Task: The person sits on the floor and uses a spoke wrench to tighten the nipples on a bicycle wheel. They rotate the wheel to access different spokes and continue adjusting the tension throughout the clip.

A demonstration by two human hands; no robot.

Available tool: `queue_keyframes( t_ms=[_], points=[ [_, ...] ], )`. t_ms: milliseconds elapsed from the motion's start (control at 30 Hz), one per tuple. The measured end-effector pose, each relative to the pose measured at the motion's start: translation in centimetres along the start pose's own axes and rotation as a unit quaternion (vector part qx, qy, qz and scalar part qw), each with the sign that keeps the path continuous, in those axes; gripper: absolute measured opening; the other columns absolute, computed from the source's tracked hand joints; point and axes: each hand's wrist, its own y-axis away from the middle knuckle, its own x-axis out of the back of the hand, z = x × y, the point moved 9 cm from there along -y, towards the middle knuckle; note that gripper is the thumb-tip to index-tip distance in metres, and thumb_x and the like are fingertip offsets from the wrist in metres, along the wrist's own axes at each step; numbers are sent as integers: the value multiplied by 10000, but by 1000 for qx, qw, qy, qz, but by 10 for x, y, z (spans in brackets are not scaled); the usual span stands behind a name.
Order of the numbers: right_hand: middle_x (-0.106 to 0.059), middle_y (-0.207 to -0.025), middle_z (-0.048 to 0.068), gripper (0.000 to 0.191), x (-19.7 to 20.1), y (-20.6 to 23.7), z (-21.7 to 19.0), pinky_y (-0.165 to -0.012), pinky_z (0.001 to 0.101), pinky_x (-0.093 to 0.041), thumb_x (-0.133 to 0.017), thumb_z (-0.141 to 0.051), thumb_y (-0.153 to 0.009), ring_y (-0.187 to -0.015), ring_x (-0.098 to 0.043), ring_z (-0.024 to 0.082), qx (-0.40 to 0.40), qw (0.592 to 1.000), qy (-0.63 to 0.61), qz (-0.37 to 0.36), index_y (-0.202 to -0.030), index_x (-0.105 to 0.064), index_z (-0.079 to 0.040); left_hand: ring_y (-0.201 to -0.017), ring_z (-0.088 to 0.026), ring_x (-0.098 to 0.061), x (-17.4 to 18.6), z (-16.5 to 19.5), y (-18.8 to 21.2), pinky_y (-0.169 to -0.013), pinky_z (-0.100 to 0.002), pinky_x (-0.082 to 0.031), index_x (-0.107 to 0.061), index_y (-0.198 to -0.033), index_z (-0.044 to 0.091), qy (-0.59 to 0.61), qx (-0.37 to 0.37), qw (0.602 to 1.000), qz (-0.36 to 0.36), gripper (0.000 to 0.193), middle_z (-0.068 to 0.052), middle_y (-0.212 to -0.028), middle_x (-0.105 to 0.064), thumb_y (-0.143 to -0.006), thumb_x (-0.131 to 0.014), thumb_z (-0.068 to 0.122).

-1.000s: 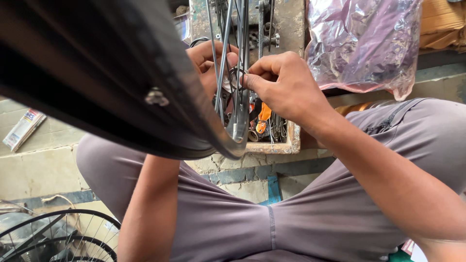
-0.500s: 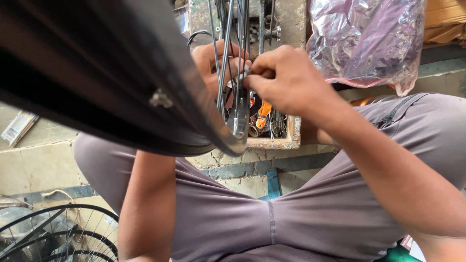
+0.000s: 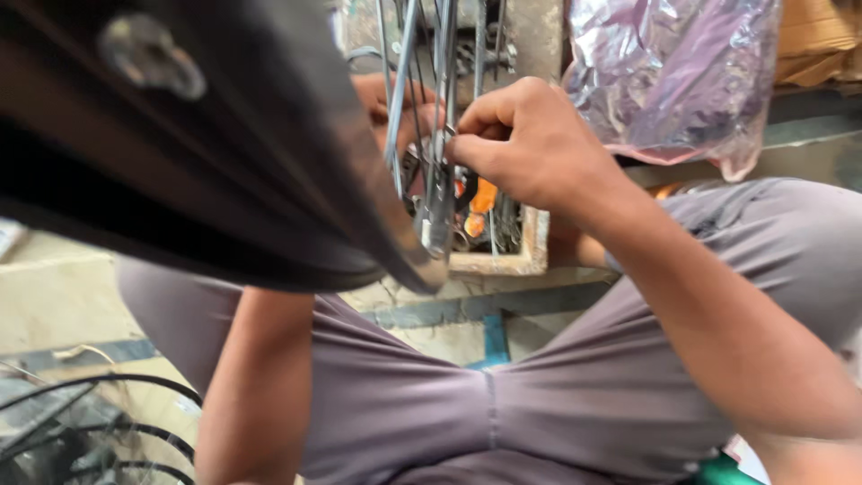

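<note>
So right now my right hand (image 3: 530, 148) is curled up tight, thumb and forefinger pinching something tiny on one of the spokes (image 3: 401, 90) up near the top edge of the view, too small for me to say what it is. My left hand (image 3: 395, 108) is tucked behind the spokes and mostly hidden, so I can't tell if it's gripping or just bracing. The wheel (image 3: 224, 162) itself sits across my lap, its dark rim filling the whole top left corner, blurry and close. Below the hands there's a wooden box (image 3: 512, 260) of small parts with something orange in it, and a crinkly plastic bag (image 3: 673, 81) at the top right. What I'd worry about: that pinch looks fiddly, and if the fingers slip the little piece probably drops into the box or onto the floor. The wheel could also roll off my knees since nothing seems to clamp it. Compared with half a second back, the rim has swung closer and the right hand sits a touch lower.
</note>
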Motion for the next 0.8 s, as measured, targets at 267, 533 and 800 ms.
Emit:
queue_keyframes(
  t_ms=[267,533,800],
  points=[
    [-735,-689,97,216,0,9,-14,-591,330,-528,-719,-208,-850,-607,-696,154,-11,997,9,81,-914,-774,-9,-524,-92,-667,-4,-12,-10,-462,-286,-500,-786,-1026,54,-3,-25,1000,13,223,-65,-661,-731,-964,-730,261],
    [-705,-737,174,196,-11,-6,-4,-614,391,-494,-716,-190,-890,-607,-638,226,59,996,60,43,-945,-765,-7,-577,-120,-653,-6,-22,-18,-528,-286,-500,-754,-962,-11,-50,-40,998,5,249,-96,-686,-701,-986,-748,237],
    [-652,-718,199,173,-32,-52,28,-614,384,-470,-694,-105,-847,-650,-523,177,72,994,-23,-82,-960,-759,9,-709,-50,-734,-20,-33,-8,-586,-213,-576,-719,-1084,22,171,91,975,-109,303,12,-765,-742,-847,-783,199]
  ],
)
